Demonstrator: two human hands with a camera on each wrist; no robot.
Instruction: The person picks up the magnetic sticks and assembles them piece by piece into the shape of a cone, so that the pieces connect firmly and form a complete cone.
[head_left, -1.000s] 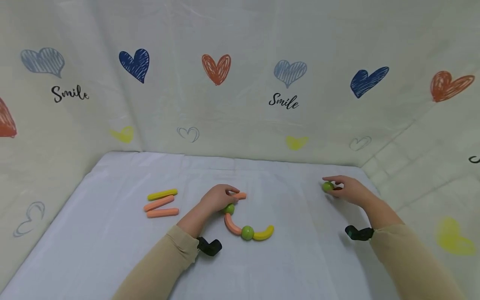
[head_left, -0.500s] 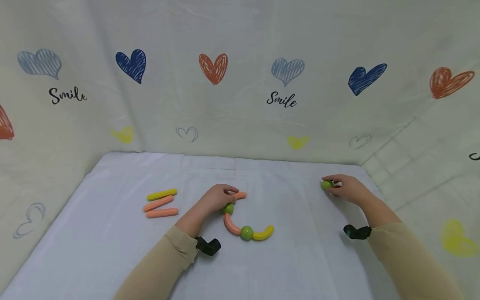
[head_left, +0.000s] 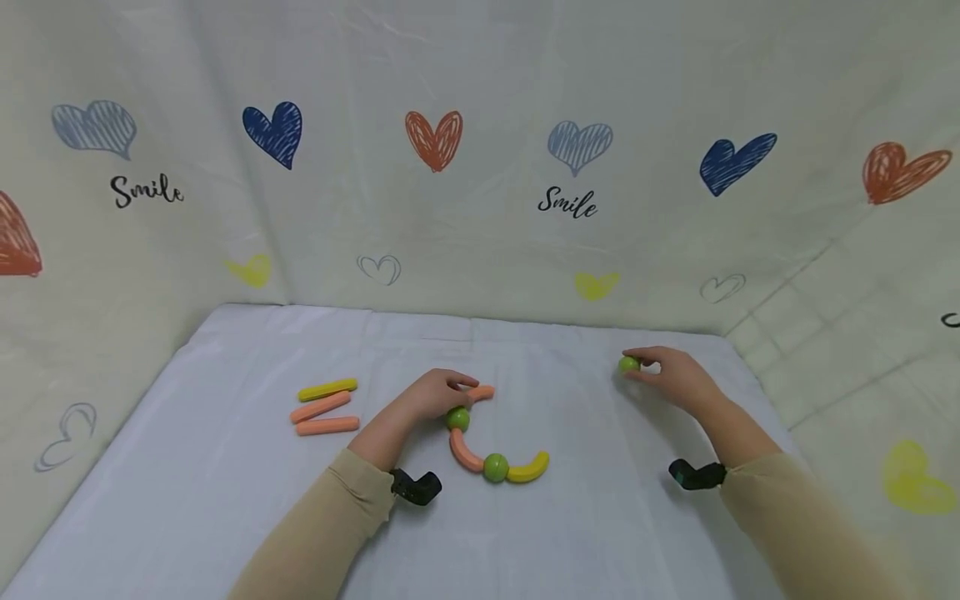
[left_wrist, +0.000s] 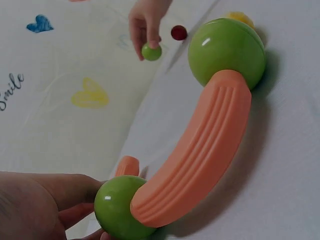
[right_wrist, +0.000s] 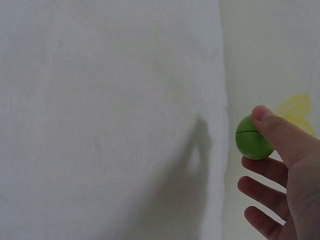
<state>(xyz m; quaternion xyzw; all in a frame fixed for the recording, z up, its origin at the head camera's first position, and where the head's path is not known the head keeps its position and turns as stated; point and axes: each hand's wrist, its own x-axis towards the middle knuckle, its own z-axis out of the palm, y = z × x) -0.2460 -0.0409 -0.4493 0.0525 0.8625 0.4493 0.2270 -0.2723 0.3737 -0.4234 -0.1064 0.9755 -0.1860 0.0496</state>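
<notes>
My left hand [head_left: 435, 396] pinches a short orange stick [head_left: 483, 392] beside a green ball [head_left: 458, 419], its fingertips partly hidden in the left wrist view. A curved orange stick [left_wrist: 200, 155] runs from that ball to a second green ball [left_wrist: 227, 52]. A curved yellow stick [head_left: 528, 468] adjoins the second ball, so the pieces form an arc on the white cloth. Toward the far right, my right hand [head_left: 675, 377] holds another green ball [right_wrist: 252, 140] between thumb and fingers, raised above the cloth; the other fingers are spread below it.
Left of my left hand lie a straight yellow stick [head_left: 327, 389] and two straight orange sticks [head_left: 321, 407]. A dark red ball [left_wrist: 179, 32] shows near the right hand in the left wrist view. A printed curtain [head_left: 495, 225] stands behind the cloth-covered table [head_left: 225, 483].
My right hand has moved left with the green ball, off the spot where a dark red piece showed beside it. The left hand and the arc of pieces have stayed in place.
</notes>
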